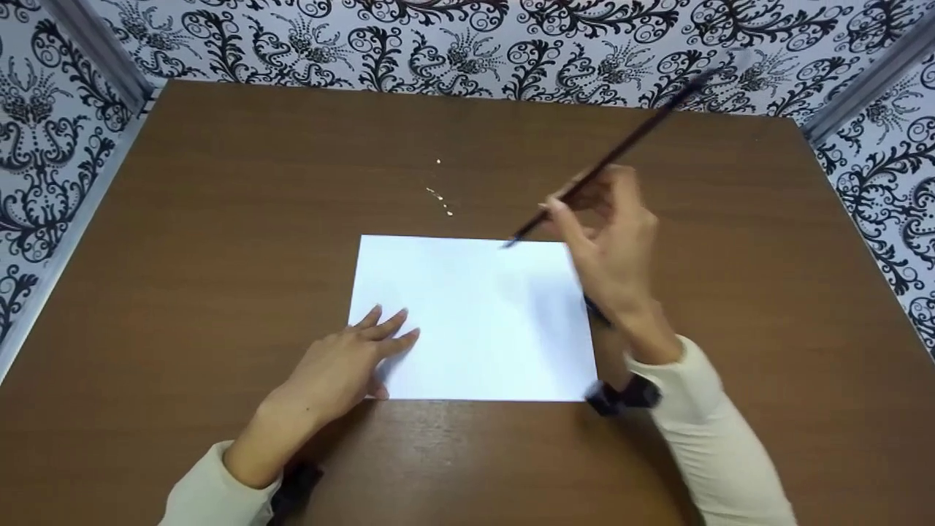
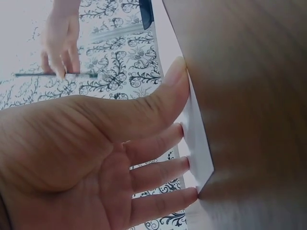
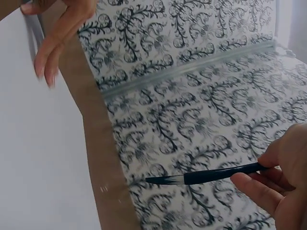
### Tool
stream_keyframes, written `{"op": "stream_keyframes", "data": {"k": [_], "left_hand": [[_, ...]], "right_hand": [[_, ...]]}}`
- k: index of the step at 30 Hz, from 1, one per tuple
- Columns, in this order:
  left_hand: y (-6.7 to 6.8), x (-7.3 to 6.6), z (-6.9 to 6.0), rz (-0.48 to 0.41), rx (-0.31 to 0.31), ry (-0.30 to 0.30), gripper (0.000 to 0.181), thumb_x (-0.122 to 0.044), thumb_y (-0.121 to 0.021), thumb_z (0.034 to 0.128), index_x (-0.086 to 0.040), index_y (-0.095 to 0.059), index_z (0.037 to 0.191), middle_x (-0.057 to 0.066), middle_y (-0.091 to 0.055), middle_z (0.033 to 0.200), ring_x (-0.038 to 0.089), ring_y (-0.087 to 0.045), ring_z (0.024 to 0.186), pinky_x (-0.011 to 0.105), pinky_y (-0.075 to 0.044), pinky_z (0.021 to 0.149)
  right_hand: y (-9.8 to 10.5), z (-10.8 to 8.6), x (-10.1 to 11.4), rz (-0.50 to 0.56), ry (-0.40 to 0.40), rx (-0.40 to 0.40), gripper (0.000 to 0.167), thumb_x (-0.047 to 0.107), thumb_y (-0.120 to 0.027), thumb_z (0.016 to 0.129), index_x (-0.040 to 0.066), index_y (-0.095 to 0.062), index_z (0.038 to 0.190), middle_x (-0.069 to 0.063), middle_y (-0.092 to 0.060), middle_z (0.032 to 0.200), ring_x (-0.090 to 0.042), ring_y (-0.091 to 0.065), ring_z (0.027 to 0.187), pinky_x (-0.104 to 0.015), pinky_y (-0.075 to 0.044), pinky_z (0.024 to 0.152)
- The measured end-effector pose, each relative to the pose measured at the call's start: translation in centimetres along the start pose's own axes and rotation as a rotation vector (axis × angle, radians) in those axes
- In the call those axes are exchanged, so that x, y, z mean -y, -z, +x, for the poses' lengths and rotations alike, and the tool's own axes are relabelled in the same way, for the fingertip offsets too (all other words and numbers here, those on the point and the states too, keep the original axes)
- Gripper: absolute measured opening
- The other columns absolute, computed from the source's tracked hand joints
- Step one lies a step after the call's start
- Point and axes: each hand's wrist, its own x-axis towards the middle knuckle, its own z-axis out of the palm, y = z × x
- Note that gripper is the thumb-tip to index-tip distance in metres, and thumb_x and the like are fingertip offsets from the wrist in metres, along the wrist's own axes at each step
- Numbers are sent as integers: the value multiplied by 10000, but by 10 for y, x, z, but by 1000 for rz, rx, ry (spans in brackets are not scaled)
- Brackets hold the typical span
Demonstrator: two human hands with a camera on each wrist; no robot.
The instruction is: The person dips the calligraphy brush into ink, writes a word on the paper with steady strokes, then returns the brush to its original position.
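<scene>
A blank white sheet of paper (image 1: pixel 475 321) lies on the brown table. The left hand (image 1: pixel 336 372) rests on its lower left corner with fingers spread; in the left wrist view this hand (image 2: pixel 120 143) has its thumb and fingertips at the paper's (image 2: pixel 199 143) edge. Above the paper's upper right part, the right hand (image 1: pixel 613 241) pinches a long dark paintbrush (image 1: pixel 635 139), bristles pointing down to the left near the top edge. In the right wrist view the brush (image 3: pixel 211 176) is in the right hand's (image 3: pixel 283 182) fingers, its tip apart from the paper (image 3: pixel 43 134).
Several small pale specks (image 1: pixel 439 196) lie on the table (image 1: pixel 256 183) beyond the paper. Panels with a black scroll pattern (image 1: pixel 453 44) stand behind the table and at both sides, with grey strips at the corners. Dark wrist devices (image 1: pixel 624 394) sit by the sleeves.
</scene>
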Motion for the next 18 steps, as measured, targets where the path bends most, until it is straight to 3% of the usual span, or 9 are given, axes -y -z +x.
{"op": "stream_keyframes", "data": {"k": [9, 18], "left_hand": [[-2, 2, -1, -1, -15, -24, 733, -285, -739, 680, -112, -539, 1364, 117, -421, 1452, 404, -381, 1311, 393, -501, 561], [-2, 3, -1, 0, -38, -48, 720, -267, -734, 664, -98, -561, 1341, 139, -446, 1426, 416, -399, 1293, 496, -530, 732]], "right_hand": [[-71, 2, -10, 36, 83, 89, 240, 6, -693, 848, -30, -510, 998, -64, -663, 862, -141, -654, 778, -280, -551, 579], [-112, 2, -25, 18, 137, 156, 241, 78, -671, 885, -8, -501, 1033, -54, -628, 875, -109, -628, 789, -231, -541, 601]]}}
